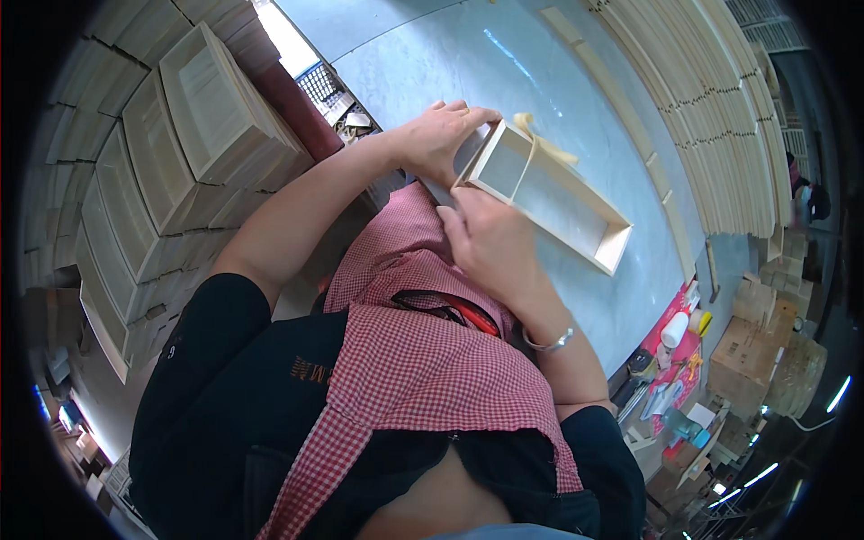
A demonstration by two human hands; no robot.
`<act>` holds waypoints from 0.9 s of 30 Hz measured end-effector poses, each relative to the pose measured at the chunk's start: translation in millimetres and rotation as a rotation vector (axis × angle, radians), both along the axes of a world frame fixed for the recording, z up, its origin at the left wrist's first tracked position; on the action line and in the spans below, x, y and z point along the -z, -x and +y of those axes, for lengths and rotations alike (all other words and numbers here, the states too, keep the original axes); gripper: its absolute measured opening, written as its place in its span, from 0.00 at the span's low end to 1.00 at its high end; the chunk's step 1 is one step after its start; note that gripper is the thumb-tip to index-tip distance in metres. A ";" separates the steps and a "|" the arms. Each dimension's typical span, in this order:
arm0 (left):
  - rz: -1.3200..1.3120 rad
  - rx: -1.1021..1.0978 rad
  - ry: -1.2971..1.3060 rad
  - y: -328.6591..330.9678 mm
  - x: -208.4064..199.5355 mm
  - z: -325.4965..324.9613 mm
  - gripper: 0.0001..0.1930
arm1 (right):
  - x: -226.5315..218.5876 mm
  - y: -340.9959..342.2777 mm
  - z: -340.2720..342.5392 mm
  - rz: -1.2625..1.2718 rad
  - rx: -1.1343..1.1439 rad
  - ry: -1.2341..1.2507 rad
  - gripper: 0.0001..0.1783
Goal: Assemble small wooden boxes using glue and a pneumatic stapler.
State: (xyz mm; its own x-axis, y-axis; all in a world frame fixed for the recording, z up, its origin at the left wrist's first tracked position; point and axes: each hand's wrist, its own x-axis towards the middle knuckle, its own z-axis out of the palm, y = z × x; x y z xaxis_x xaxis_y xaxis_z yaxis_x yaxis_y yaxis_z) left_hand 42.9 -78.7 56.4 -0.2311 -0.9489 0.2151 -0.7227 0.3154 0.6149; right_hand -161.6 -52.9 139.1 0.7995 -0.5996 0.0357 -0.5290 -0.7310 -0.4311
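Observation:
A long, shallow box frame (617,247) of pale wood lies on a blue-grey tabletop, slanting away to the right. A thin strip (526,169) crosses its inside near the close end. My left hand (441,137) grips that close end, its fingers at the far corner and its thumb toward me. My right hand (497,241) is closed at the near corner of the same end, fingertips against the wood. Whatever lies between the two hands at that end is mostly hidden. A curled, yellowish strip (551,148) rests against the frame's far side.
Several pale wooden trays (209,103) are stacked high on my left. Long bundles of wooden slats (697,99) stand along the right, beyond a wooden edge strip (621,121). A white bottle (674,329) and small tools lie on a pink cloth, with cardboard boxes (745,349) beyond.

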 end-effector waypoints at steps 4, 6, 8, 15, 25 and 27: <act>-0.018 0.008 -0.031 2.9 -3.2 0.0 0.54 | 26.7 28.9 11.8 -0.175 0.115 -0.014 0.06; -0.020 -0.011 -0.061 2.9 -11.2 2.3 0.54 | 29.6 67.6 11.5 -0.212 0.189 -0.006 0.06; -0.022 -0.027 -0.080 3.2 -9.9 3.7 0.54 | 28.1 120.0 3.5 -0.163 0.320 0.085 0.06; -0.005 -0.014 -0.129 -3.2 -5.6 2.5 0.55 | 13.2 229.8 -50.6 -0.065 0.708 0.037 0.26; -0.056 -0.029 -0.152 1.7 -11.4 5.2 0.57 | 59.9 245.6 -108.5 -0.271 0.590 -0.111 0.19; -0.093 -0.016 -0.128 3.7 -10.1 5.0 0.58 | 61.1 243.9 -109.1 -0.434 0.736 -0.213 0.16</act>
State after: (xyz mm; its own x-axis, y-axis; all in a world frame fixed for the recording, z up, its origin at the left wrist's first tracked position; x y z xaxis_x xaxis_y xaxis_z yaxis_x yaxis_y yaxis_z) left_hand 39.2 -73.8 66.6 -0.2289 -0.9709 0.0706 -0.7829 0.2267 0.5793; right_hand -405.5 -162.0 77.9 0.1494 -0.9859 0.0756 -0.5920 -0.1504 -0.7918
